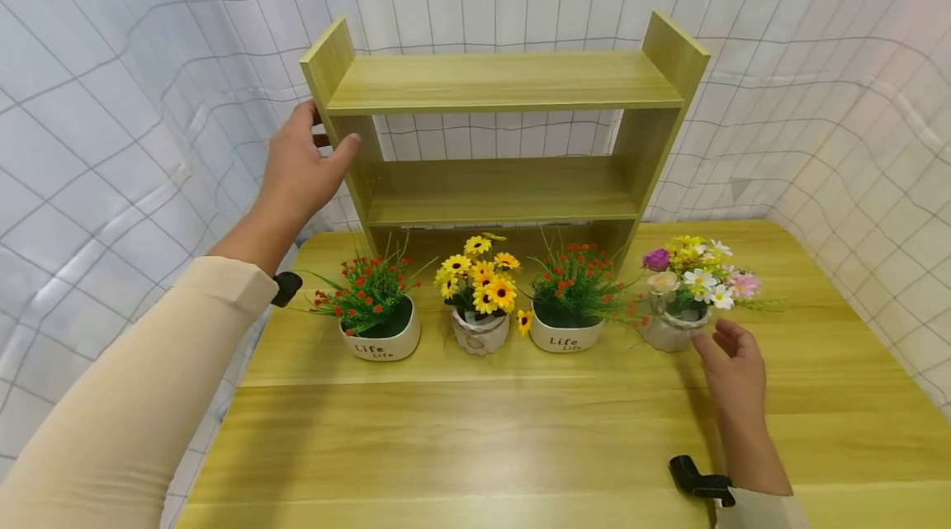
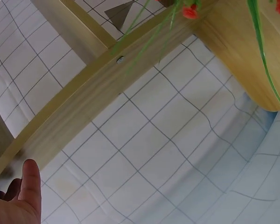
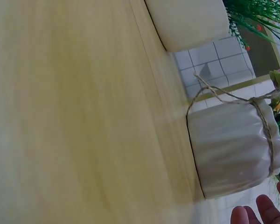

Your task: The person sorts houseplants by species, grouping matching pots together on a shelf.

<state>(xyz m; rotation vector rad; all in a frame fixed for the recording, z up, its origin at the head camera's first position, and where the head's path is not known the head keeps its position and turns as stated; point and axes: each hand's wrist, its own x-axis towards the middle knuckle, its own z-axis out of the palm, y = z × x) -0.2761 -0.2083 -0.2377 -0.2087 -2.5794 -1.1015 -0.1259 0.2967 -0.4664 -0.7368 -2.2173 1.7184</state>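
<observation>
My left hand (image 1: 305, 162) is at the left side panel of a wooden shelf unit (image 1: 505, 189), its thumb spread in front of the panel and its other fingers partly hidden behind it. In the left wrist view the thumb (image 2: 31, 186) stands extended near the side board (image 2: 84, 102). My right hand (image 1: 735, 372), fingers relaxed and apart, is just right of and in front of a white pot with mixed flowers (image 1: 669, 331). Twine circles that ribbed white pot (image 3: 233, 149) in the right wrist view, and several fingertips (image 3: 266, 207) appear beside it.
Along the shelf's front stand a white "Life" planter (image 1: 382, 343) with red flowers, a pot of yellow sunflowers (image 1: 479, 335), and a second "Life" planter (image 1: 568, 337). All rest on the wooden table (image 1: 461, 430). A white grid-patterned curtain (image 1: 245, 42) surrounds the table.
</observation>
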